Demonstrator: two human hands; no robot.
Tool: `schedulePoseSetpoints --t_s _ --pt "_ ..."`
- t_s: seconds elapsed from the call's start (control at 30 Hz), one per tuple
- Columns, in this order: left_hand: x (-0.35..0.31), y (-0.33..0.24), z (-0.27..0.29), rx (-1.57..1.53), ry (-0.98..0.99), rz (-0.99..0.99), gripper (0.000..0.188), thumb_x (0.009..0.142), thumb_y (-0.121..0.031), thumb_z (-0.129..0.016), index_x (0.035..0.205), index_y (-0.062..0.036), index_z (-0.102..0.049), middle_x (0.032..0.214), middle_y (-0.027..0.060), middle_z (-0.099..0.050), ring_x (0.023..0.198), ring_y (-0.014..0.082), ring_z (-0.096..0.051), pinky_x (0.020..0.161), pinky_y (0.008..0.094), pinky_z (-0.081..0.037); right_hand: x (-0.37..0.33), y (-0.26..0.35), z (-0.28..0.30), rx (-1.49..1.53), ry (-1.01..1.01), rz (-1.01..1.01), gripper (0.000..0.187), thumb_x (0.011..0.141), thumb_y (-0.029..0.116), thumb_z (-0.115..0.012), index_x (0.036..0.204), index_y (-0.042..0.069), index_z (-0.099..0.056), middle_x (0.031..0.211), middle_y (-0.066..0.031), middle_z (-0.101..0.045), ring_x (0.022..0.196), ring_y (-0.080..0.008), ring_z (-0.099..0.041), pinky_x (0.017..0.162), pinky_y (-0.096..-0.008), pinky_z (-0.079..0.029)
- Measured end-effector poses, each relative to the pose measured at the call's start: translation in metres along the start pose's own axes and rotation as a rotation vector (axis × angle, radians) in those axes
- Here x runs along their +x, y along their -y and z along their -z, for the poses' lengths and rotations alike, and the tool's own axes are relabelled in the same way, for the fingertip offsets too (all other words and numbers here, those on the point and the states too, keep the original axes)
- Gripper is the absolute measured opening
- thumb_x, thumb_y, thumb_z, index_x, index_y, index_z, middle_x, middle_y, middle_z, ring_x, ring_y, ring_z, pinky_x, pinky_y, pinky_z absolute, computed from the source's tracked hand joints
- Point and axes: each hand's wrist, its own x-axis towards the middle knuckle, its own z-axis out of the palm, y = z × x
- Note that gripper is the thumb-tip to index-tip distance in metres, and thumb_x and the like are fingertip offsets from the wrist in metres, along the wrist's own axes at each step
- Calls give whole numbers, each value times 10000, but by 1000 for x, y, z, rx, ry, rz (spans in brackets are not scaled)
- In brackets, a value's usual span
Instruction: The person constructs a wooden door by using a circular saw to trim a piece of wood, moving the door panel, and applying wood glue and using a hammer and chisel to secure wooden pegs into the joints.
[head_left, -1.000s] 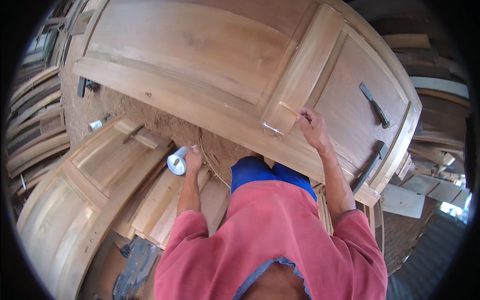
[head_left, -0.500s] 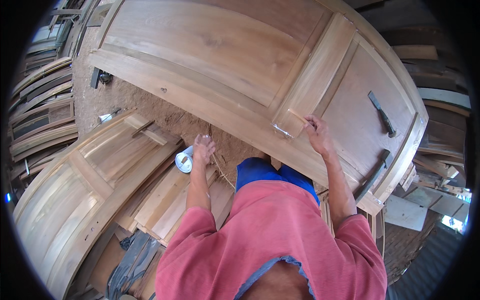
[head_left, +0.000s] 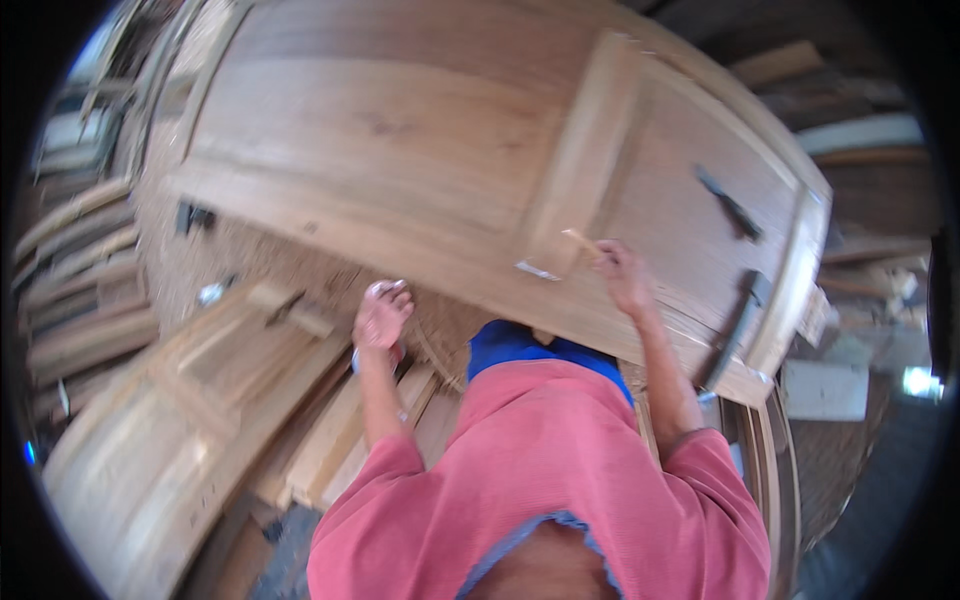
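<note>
Head view, looking down over a red shirt (head_left: 560, 480) and blue trousers (head_left: 530, 345).

Right hand (head_left: 622, 275) — fingers closed, pinching a thin pale stick (head_left: 582, 240) whose tip rests on the door (head_left: 420, 150) at the foot of the upright rail. Just left of the tip, a small whitish patch (head_left: 537, 270) sits on the door's lower rail.

Left hand (head_left: 381, 315) — held off the door, fingers curled around a small container, mostly hidden; only a whitish edge shows at the fingertips and a bit of red below the palm. Cannot tell its shape or any label.

The door is a large panelled piece of light wood, lying tilted across the upper frame. Two dark tools (head_left: 730, 205) lie on its right panel, well apart from the right hand.

Below the left hand: sawdust (head_left: 240, 260) on the floor, a second panelled door (head_left: 150, 430) lying flat, and loose planks (head_left: 340, 440) beside it. Stacked boards (head_left: 70, 260) at the far left.
</note>
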Motion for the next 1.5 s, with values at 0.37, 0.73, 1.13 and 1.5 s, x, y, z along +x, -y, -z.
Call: schedulePoseSetpoints --t_s 0.37,0.73,1.13,1.5 --pt "152 46 -262 550 468 280 345 967 -407 -692 1100 -123 -550 1208 112 -652 1018 189 -638 878 342 -547 -39 -107 28 -97 -536 -259 239 914 178 -601 1076 24 -685 924 -187 -733 880 -374 -704 818 -463 -549" --pt "148 272 -381 1115 738 438 612 1016 -461 -579 1484 -133 -359 1383 107 -557 1110 170 -582 938 328 -473 -128 -143 92 258 -659 -299 389 935 148 -612 1291 -8 -627 1180 -174 -711 1006 -294 -694 859 -391 -525" --pt "107 387 -431 958 719 701 893 982 -582 -591 1590 -117 -131 1582 86 -284 1346 244 -444 1044 405 -426 -132 -121 198 938 -364 -123 252 957 172 -685 1103 -30 -726 869 -18 -700 733 -60 -574 640 -223 -459" --pt "118 438 -412 858 647 582 893 1008 -573 -548 1592 -139 -30 1360 178 -546 1187 242 -584 987 384 -482 -134 -145 222 900 -396 -103 219 947 211 -678 918 -3 -714 807 -18 -667 675 -56 -530 601 -256 -434"
